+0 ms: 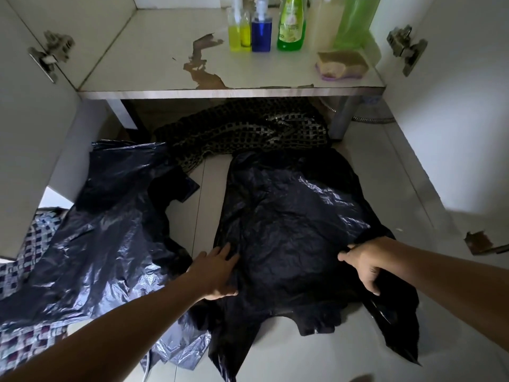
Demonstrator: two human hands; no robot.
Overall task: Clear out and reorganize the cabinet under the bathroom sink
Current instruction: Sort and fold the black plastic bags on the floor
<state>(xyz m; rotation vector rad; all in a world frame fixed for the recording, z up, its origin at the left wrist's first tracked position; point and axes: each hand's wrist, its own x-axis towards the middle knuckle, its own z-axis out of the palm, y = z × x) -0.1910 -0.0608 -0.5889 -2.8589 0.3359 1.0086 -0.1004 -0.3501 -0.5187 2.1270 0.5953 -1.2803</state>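
Note:
A black plastic bag lies spread flat on the pale floor in front of the open cabinet. My left hand rests flat on its left edge, fingers apart. My right hand pinches a fold at the bag's right edge. A second crumpled black bag lies to the left. On the cabinet shelf stand yellow bottles, a blue bottle, a green bottle, larger bottles and a sponge.
A dark patterned cloth lies bunched under the shelf's front edge. A checked cloth shows at the left under the second bag. Both cabinet doors stand open, with hinges at each side. A metal leg supports the cabinet.

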